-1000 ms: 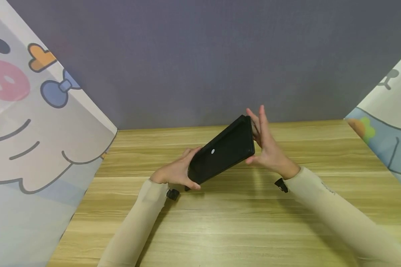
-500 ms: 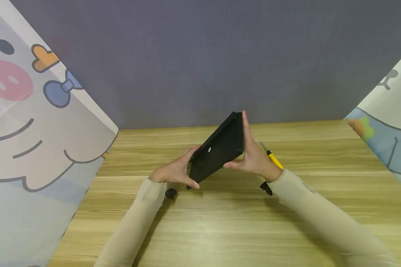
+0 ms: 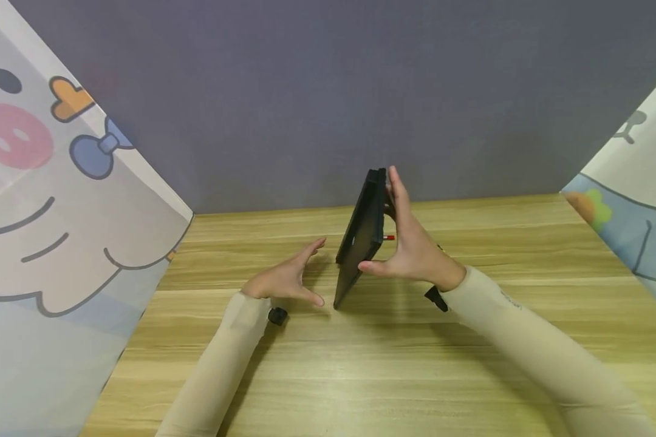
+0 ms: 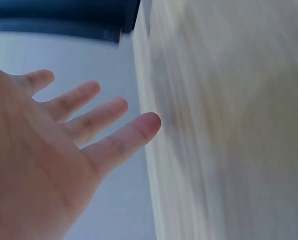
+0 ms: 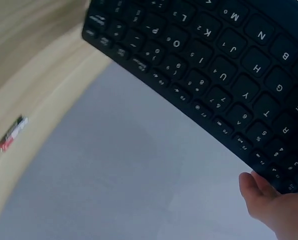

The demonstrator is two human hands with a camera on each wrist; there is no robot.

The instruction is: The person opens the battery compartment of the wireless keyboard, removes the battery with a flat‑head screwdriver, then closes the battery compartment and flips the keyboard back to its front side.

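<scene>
A black keyboard point(image 3: 362, 243) stands steeply tilted over the table in the head view, its plain underside toward the left. My right hand point(image 3: 415, 255) grips its upper right end, thumb on the near edge and fingers at the far edge. In the right wrist view the lettered keys of the keyboard point(image 5: 214, 65) show, with part of the right hand point(image 5: 284, 210) at one corner. My left hand point(image 3: 284, 280) is left of the keyboard, apart from it, with fingers and thumb spread. The left wrist view shows the left hand point(image 4: 54, 155) holding nothing, near the keyboard's edge point(image 4: 64, 20).
A small red-and-black battery point(image 5: 13, 133) lies on the wooden table point(image 3: 328, 370); in the head view the battery point(image 3: 390, 238) peeks out behind the keyboard. A grey panel point(image 3: 328, 103) rises at the back, with cartoon-printed panels point(image 3: 87, 243) at the sides.
My left hand has let go of the keyboard. The right hand has turned it more upright and away from the left hand. The yellow screwdriver seen earlier is now mostly hidden behind the right hand.
</scene>
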